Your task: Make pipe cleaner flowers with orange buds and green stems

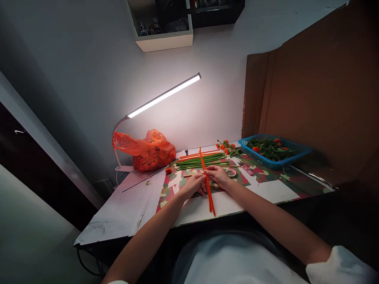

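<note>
Several long orange pipe cleaners [209, 193] are bunched together between my two hands, their lower ends slightly spread near the table's front edge. My left hand [195, 184] is closed on the bunch from the left, near its middle. From the right, my right hand [217, 176] pinches the same bunch a little higher. Behind the hands lies a row of green pipe cleaners [204, 161], with more orange ones along its far side. A roll of tape [231, 173] and pink-handled scissors [247, 169] lie to the right of my right hand.
An orange plastic bag [154, 152] sits at the back left beside a lit desk lamp [164, 96]. A blue basket [274, 161] holds green stems and orange flowers. Loose orange flowers [226, 146] lie at the back. Cardboard [310, 102] stands at the right.
</note>
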Demonstrator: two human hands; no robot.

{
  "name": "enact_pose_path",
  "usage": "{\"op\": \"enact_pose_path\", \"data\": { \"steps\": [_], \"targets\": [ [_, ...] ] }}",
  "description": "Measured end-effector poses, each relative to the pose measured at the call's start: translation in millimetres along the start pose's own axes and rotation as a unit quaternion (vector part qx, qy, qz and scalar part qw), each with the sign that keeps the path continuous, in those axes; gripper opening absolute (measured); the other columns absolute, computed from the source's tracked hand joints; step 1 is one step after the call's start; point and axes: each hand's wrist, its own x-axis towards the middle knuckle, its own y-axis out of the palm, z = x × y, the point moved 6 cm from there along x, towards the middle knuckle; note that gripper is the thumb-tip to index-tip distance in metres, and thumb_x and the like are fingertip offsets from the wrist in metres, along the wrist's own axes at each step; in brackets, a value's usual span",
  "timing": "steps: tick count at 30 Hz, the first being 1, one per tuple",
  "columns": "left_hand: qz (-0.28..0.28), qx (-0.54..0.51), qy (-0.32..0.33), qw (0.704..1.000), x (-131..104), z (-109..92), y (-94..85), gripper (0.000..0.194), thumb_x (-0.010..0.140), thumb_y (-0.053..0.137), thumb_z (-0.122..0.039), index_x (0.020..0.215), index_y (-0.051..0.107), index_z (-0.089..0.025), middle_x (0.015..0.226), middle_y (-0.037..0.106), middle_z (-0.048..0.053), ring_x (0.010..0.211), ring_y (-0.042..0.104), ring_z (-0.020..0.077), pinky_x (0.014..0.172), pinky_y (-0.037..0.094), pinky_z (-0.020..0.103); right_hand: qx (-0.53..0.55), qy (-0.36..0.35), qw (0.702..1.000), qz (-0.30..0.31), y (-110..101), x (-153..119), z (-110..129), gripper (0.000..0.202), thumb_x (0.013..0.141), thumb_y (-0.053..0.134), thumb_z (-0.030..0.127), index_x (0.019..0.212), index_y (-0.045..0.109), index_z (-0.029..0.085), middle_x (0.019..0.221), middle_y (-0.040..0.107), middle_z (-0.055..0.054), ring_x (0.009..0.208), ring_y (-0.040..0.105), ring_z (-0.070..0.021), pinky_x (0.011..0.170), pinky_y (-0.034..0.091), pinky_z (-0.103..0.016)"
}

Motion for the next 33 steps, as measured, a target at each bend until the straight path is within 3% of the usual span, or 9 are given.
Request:
{"op": "enact_pose_path", "data": {
  "steps": [8, 17, 23, 28, 33],
  "targets": [
    [0.011, 0.022, 0.013, 1.0, 1.1, 1.7, 1.7, 0.046, 0.074, 0.059, -0.058, 0.087, 0.058, -0.014, 0.049, 0.053, -0.002, 0.04, 0.053, 0.0089, 0.04, 0.042, 0.018, -0.006, 0.006, 1.0, -0.009, -1.1, -0.1, -0.1, 0.034, 0.05, 0.084, 0.017, 0.072, 0.057, 0.017, 0.066, 0.063, 0.002, 0.059, 0.059, -0.0092, 0.053, 0.049, -0.02],
    [0.016, 0.011, 0.018, 1.0, -1.7, -0.7, 5.6, 0.042, 0.074, 0.06, -0.057, 0.077, 0.05, -0.016, 0.053, 0.054, -0.003, 0.037, 0.048, 0.0067, 0.037, 0.038, 0.018, 0.009, 0.005, 1.0, -0.016, -1.1, 0.0, -1.7, 0.035, 0.049, 0.085, 0.015, 0.071, 0.058, 0.016, 0.065, 0.062, 0.002, 0.058, 0.059, -0.0089, 0.055, 0.049, -0.02],
    [0.021, 0.017, 0.016, 0.999, -1.7, -0.7, 5.5, 0.037, 0.077, 0.056, -0.052, 0.074, 0.05, -0.016, 0.052, 0.054, -0.002, 0.036, 0.048, 0.0083, 0.037, 0.039, 0.02, -0.008, 0.011, 0.999, 0.041, 5.0, -2.0, -0.5, 0.042, 0.041, 0.088, 0.025, 0.067, 0.056, 0.016, 0.061, 0.061, 0.004, 0.056, 0.058, -0.0094, 0.056, 0.047, -0.022],
    [0.019, 0.043, 0.045, 0.998, -2.8, -5.7, 3.4, 0.034, 0.078, 0.055, -0.048, 0.067, 0.047, -0.017, 0.048, 0.052, -0.002, 0.035, 0.046, 0.0089, 0.036, 0.038, 0.021, -0.014, 0.014, 0.998, 0.054, 7.1, -4.6, 1.9, 0.045, 0.039, 0.088, 0.03, 0.067, 0.056, 0.016, 0.061, 0.062, 0.004, 0.056, 0.058, -0.0096, 0.056, 0.046, -0.023],
    [-0.049, 0.039, 0.082, 0.995, -2.3, -12.6, -9.0, 0.034, 0.069, 0.068, -0.045, 0.073, 0.049, -0.017, 0.052, 0.05, -0.005, 0.04, 0.049, 0.0081, 0.04, 0.041, 0.02, -0.016, 0.018, 0.998, 0.053, 7.5, -6.4, 2.7, 0.044, 0.041, 0.088, 0.032, 0.068, 0.057, 0.015, 0.06, 0.062, 0.004, 0.053, 0.057, -0.009, 0.054, 0.045, -0.022]
  ]
}}
